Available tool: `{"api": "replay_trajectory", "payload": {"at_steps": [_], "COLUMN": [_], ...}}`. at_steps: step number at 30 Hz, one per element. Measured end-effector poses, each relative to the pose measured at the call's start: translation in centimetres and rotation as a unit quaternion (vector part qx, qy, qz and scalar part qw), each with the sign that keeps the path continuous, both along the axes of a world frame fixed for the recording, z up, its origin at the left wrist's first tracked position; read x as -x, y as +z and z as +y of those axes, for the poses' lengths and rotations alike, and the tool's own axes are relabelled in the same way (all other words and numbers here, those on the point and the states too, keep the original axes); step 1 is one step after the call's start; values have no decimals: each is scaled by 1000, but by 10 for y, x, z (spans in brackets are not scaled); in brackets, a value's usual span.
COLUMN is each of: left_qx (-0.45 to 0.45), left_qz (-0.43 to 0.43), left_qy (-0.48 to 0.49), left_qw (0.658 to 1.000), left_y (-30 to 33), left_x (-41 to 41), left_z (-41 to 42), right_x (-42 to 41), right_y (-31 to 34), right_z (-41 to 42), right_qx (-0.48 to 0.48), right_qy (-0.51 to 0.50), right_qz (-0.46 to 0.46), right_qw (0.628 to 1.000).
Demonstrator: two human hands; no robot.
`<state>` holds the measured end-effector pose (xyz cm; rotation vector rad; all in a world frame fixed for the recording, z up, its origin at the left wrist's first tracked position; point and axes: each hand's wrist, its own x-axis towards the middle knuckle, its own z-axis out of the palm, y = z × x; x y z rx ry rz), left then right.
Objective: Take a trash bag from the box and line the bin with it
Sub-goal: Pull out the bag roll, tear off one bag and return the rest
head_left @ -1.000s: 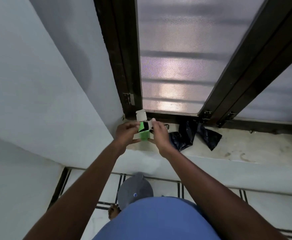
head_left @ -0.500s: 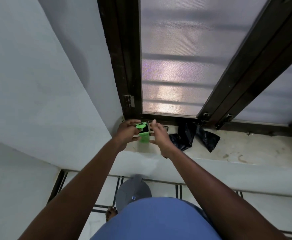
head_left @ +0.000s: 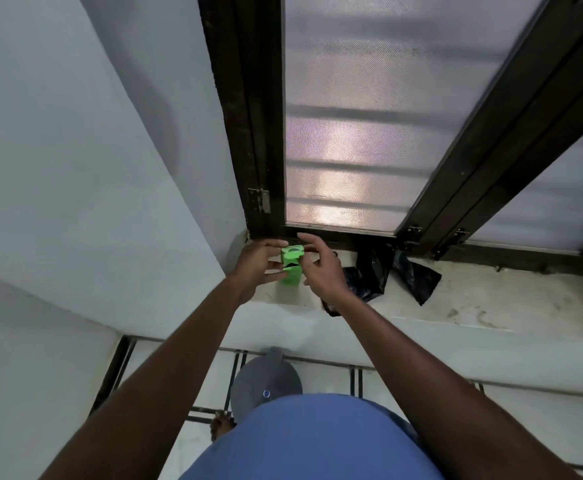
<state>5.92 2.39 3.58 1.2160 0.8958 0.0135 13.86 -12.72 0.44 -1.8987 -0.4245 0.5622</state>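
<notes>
Box (head_left: 292, 265) half-hidden between left hand (head_left: 255, 263), right hand (head_left: 319, 268).

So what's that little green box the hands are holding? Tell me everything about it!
The small green box looks like thin cardboard, bright green, with a dark printed mark on its top flap. Its flaps are partly open, showing something black inside. It is held upright over the pale window ledge, near the corner. The left hand grips its left side, and the right hand has fingers at its right side and top. What is printed on it is too small to read.
</notes>
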Motion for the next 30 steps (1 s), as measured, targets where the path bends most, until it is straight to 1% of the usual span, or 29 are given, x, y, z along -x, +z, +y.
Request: {"api": "replay_trajectory", "payload": {"at_steps": [2, 6, 10, 11, 14, 16, 17, 19, 21, 25, 27, 30], "left_qx": [9, -12, -47, -52, -34, -21, -18, -24, -31, -12, -41, -151], "left_qz": [-1, -5, -7, -6, -14, -21, -25, -28, -28, -31, -34, -28], "left_qy": [7, 5, 5, 7, 23, 31, 31, 29, 28, 49, 41, 24], "left_qw": [1000, 1000, 999, 999, 999, 999, 999, 999, 999, 998, 998, 988], "left_y": [1, 0, -5, -5, -2, 0, 0, -1, -1, -1, -2, -14], "left_x": [0, -3, -4, -3, -1, 0, 1, 1, 1, -2, -4, 1], "left_z": [-2, -2, -2, -3, -4, -4, -3, -2, -3, -3, -5, -10], "right_x": [-3, 0, -3, -4, -9, -11, -11, -13, -16, -23, -25, -27], "right_y": [-1, 14, 15, 17, 24, 26, 26, 22, 24, 30, 28, 27], "right_z": [1, -4, -8, -8, -8, -8, -8, -11, -14, -16, -16, -16], "right_qx": [8, -10, 8, 12, 4, 10, 17, 55, 82, 90, 106, 110], "right_qy": [5, 1, 31, 36, 29, 35, 45, 79, 102, 148, 165, 159], "right_qz": [1, 50, 37, 51, 138, 152, 133, 40, -43, -138, -169, -180], "right_qw": [1000, 999, 999, 998, 990, 988, 990, 995, 990, 975, 966, 964]}}
